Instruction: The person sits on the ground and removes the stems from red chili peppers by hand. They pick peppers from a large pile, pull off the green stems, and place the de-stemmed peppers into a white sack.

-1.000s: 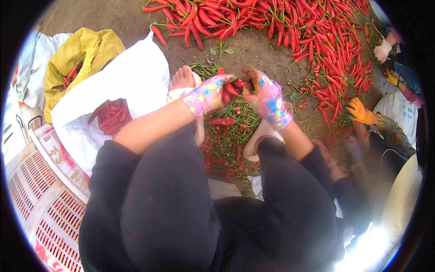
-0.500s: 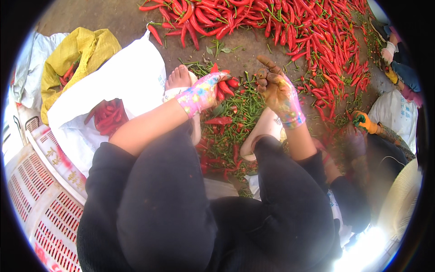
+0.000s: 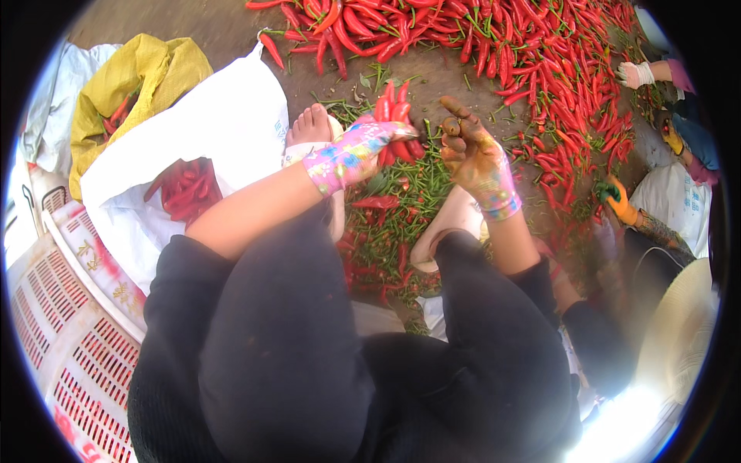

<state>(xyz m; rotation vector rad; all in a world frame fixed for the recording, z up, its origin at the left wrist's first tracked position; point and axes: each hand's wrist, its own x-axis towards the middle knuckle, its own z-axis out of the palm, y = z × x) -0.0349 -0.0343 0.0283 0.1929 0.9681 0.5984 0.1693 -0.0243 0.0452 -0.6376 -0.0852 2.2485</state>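
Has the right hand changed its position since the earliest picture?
Yes: judged against the white sack, the right hand has moved rightward, farther from it.

left hand (image 3: 361,153): gripping | right hand (image 3: 480,163): one finger (image 3: 458,107) extended, palm showing | forearms (image 3: 255,210): bare, angled forward

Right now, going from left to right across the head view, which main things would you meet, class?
Yellow sack, left hand gripping red peppers, right hand, another person's orange-gloved hand, white sack near the right edge.
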